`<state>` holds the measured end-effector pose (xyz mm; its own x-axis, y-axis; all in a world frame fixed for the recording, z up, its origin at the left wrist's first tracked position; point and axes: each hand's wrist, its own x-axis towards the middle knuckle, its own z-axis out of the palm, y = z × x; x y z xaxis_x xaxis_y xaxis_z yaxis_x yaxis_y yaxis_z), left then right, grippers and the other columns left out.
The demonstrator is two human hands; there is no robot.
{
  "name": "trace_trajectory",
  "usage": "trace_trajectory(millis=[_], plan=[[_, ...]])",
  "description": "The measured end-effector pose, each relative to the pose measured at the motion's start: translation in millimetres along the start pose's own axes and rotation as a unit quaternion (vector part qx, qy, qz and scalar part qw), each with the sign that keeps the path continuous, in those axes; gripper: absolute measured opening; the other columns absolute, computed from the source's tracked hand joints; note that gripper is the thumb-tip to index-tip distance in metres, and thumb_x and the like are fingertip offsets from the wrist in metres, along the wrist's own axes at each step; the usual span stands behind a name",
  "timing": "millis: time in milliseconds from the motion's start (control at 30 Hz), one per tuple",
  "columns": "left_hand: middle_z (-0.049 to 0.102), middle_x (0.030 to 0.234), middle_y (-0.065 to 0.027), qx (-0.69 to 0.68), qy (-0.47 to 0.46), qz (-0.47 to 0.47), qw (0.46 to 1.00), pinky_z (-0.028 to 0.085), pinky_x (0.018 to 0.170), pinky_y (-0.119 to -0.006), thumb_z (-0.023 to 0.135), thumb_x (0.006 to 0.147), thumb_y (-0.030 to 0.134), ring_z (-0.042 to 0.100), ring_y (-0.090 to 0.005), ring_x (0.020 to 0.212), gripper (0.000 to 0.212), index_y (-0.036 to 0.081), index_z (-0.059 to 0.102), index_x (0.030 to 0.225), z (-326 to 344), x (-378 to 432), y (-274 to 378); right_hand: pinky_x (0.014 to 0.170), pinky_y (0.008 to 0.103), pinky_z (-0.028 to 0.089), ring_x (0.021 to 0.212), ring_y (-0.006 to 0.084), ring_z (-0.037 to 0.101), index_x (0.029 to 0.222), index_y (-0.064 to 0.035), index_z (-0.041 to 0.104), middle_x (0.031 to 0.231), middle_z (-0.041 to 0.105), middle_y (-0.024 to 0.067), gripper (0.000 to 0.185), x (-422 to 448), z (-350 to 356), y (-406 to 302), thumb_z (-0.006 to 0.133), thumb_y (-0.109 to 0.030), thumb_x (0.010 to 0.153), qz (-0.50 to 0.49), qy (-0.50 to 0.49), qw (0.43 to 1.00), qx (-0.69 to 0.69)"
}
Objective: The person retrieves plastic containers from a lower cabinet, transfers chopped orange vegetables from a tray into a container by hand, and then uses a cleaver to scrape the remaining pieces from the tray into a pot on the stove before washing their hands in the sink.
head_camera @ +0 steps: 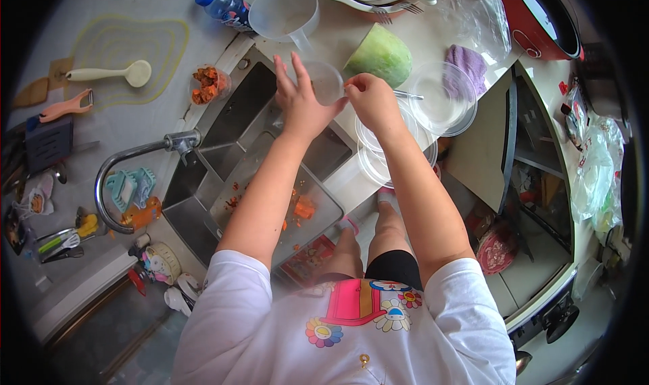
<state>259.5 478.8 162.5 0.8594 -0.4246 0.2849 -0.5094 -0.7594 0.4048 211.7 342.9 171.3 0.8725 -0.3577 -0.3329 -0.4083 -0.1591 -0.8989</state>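
My left hand (pixel 303 101) is spread over the sink corner, its fingers apart beside a round clear plastic container (pixel 324 78). The thumb reaches toward the container's near rim. There, my right hand (pixel 374 102) has its thumb and fingers pinched together, almost meeting the left thumb. Whether something small sits in that pinch is too fine to see. Just beyond the right hand rests a cut piece of pale green melon or gourd (pixel 381 55). Round clear plastic lids or containers (pixel 440 93) lie to its right, and more (pixel 398 164) are partly behind the right forearm.
A steel sink (pixel 203 192) with a curved faucet (pixel 109 182) holds a translucent board bearing orange scraps (pixel 304 207). A cup of orange chunks (pixel 207 85) stands behind it. Around are a measuring jug (pixel 284 10), blue-capped bottle (pixel 223 7), purple cloth (pixel 465 65) and red pot (pixel 537 25).
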Motion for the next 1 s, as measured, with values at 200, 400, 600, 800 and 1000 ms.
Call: trace_trajectory(millis=[200,400,600,800,1000], plan=[[0.000,0.140,-0.0312,0.040,-0.028,-0.006,0.999,0.025,0.098,-0.051,0.079,0.055,0.047,0.019,-0.0445,0.127,0.122,0.006,0.002,0.141,-3,-2,2,0.064,0.0322,0.047,0.066,0.0236,0.061,0.084,0.0024,0.064,0.072,0.064,0.0144,0.022,2,1,-7,0.058,-0.018,0.076,-0.005,0.022,0.996,-0.092],[0.001,0.140,-0.0319,-0.106,-0.003,0.042,0.993,0.029,0.098,-0.050,0.072,0.067,0.032,0.016,-0.0449,0.129,0.105,0.006,0.002,0.141,-13,1,-20,0.067,0.0353,0.048,0.068,0.0312,0.061,0.073,-0.0006,0.066,0.069,0.063,0.0172,0.025,16,8,-12,0.065,-0.026,0.070,0.063,-0.034,0.988,-0.139],[0.001,0.146,-0.0179,-0.492,-0.016,-0.181,0.852,0.019,0.105,-0.041,0.049,0.083,0.021,0.009,-0.0310,0.135,0.084,0.011,-0.009,0.142,-44,9,-25,0.067,0.0346,0.048,0.067,0.0300,0.061,0.068,-0.0016,0.065,0.067,0.063,0.0151,0.023,19,6,-20,0.065,-0.024,0.068,0.031,-0.024,0.984,-0.173],[0.001,0.147,-0.0158,-0.677,0.039,-0.286,0.677,0.013,0.106,-0.050,0.045,0.086,0.047,0.011,-0.0280,0.135,0.083,0.016,-0.008,0.142,-44,12,-45,0.061,0.0294,0.046,0.061,0.0178,0.060,0.073,0.0008,0.062,0.064,0.064,0.0082,0.020,21,1,-41,0.061,-0.020,0.072,0.047,-0.078,0.987,-0.130],[0.008,0.145,-0.0190,-0.713,0.064,-0.311,0.625,0.010,0.107,-0.049,0.043,0.085,0.052,0.014,-0.0281,0.134,0.079,0.013,0.006,0.143,-63,0,-44,0.059,0.0254,0.045,0.061,0.0134,0.058,0.076,0.0012,0.061,0.067,0.062,0.0069,0.020,14,-19,-64,0.060,-0.019,0.075,0.014,-0.094,0.991,-0.097]])
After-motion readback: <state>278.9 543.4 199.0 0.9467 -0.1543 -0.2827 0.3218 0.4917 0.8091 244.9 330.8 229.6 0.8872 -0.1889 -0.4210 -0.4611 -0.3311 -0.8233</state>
